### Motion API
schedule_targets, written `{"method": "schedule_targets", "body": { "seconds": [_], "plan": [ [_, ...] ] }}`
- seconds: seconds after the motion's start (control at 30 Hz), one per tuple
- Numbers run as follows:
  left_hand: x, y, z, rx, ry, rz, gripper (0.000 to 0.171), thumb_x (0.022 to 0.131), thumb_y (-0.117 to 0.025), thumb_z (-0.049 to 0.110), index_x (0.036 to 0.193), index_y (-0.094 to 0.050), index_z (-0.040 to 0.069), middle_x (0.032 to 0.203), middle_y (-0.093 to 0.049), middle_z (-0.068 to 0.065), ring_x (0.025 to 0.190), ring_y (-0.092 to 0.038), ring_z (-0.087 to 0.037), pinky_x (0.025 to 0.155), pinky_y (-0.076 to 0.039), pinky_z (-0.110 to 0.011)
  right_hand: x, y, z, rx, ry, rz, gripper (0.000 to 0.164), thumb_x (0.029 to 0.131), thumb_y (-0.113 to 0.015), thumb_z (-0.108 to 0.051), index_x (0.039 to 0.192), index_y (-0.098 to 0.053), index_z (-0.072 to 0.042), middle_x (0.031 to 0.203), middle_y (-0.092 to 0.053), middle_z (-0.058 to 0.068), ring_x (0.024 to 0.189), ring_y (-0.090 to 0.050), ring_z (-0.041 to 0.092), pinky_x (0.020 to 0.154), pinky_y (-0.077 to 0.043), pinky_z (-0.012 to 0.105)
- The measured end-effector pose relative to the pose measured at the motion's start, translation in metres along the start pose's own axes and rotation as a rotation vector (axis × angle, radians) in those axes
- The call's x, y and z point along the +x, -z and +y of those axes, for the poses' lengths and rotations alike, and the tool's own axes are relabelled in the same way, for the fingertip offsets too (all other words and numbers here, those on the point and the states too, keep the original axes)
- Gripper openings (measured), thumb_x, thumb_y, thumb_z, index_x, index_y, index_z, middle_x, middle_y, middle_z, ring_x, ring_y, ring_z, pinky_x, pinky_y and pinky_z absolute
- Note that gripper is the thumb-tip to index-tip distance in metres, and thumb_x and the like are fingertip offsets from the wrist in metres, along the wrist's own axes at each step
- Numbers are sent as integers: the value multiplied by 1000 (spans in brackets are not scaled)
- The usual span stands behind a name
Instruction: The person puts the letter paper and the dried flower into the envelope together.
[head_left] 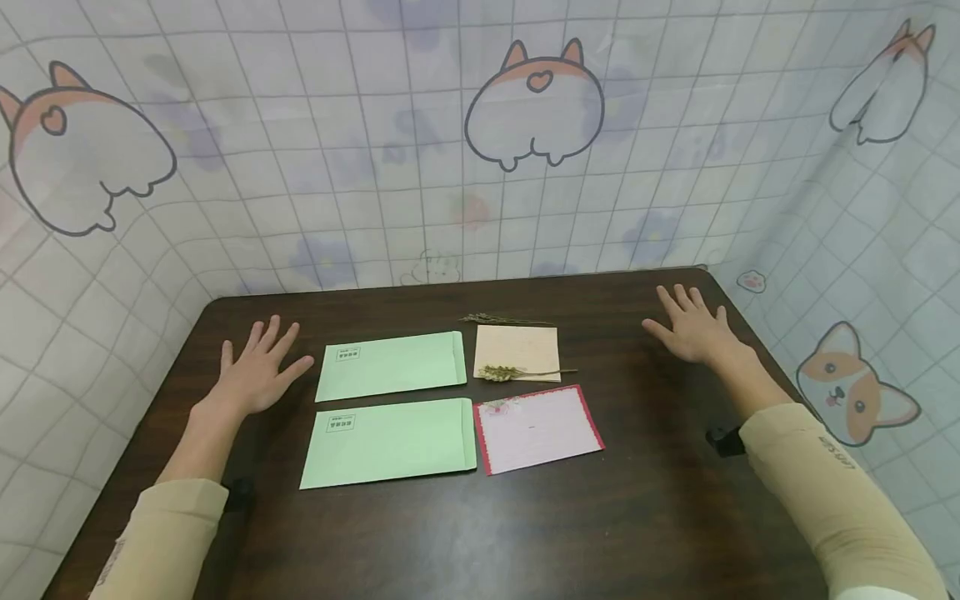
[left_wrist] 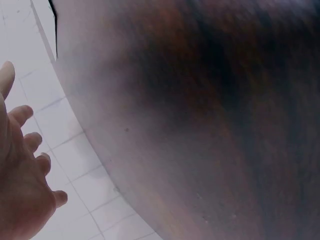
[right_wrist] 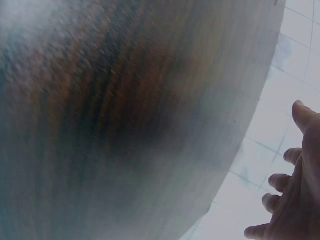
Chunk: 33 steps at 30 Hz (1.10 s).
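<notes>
The person's left hand [head_left: 251,372] is at the left of the head view, the right hand [head_left: 693,329] at the upper right of the desk; both are spread, fingers straight. Whether the palms touch the wood cannot be told. Beige sleeves [head_left: 161,533] cover the forearms.

Between the hands, nearest the left, an upper green envelope [head_left: 393,368] lies left of centre, with a lower green envelope [head_left: 390,446] below it. Just right of the lower one is a red-bordered card [head_left: 540,433], slightly askew. Above that card, near the centre, lies a beige square sheet [head_left: 517,343], a dried sprig [head_left: 502,373] across its lower edge and a thinner sprig [head_left: 491,319] along its top.

The desk [head_left: 637,517] is dark brown, wood-grained and round-cornered, with a soft sheen at lower centre. Beyond it, a creased white cloth [head_left: 315,125] with a grid print fills the top and both sides, bearing corgi rumps along the top and a corgi face [head_left: 855,383] at right.
</notes>
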<state>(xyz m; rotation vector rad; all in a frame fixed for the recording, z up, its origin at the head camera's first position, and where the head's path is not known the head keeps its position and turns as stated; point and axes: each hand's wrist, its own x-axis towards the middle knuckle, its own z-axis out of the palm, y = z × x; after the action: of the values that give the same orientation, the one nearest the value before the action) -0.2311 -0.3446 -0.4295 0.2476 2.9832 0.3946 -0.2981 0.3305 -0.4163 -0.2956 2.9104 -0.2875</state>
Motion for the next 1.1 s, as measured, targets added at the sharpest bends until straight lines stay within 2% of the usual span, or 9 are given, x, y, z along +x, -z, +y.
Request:
{"method": "schedule_targets", "body": {
  "seconds": [0.4, 0.83, 0.97, 1.1],
  "plan": [
    [1, -7, -9, -6, 24, -32, 84, 107, -33, 61, 165, -4, 7, 166, 12, -27, 151, 13, -49, 107, 12, -78, -3, -7, -1, 12, 2, -6, 87, 108, -32, -60, 164, -1, -1, 163, 6, 35, 149, 9, 54, 107, 3, 80],
    [-1, -9, -6, -5, 12, -48, 84, 107, -35, 61, 165, -10, 6, 167, 7, -27, 151, 11, -49, 108, 11, -77, -4, -14, -4, 12, 14, -21, 88, 107, -34, -61, 164, -7, 0, 163, 3, 36, 149, 4, 55, 107, 0, 81],
    [-3, -9, -7, -12, 6, -47, 84, 106, -36, 62, 165, -14, 5, 167, 4, -28, 151, 8, -51, 108, 10, -78, -4, -17, -5, 33, 36, 0, 85, 108, -36, -58, 163, -13, 2, 163, -1, 36, 150, 1, 55, 109, -3, 80],
    [-4, -9, -8, -5, -3, -31, 83, 106, -37, 61, 162, -23, 2, 166, -6, -30, 151, -1, -53, 108, 5, -80, -3, -20, -5, 39, 55, 41, 81, 109, -39, -54, 159, -24, 8, 162, -11, 38, 149, -8, 55, 111, -10, 77]
  ]
}}
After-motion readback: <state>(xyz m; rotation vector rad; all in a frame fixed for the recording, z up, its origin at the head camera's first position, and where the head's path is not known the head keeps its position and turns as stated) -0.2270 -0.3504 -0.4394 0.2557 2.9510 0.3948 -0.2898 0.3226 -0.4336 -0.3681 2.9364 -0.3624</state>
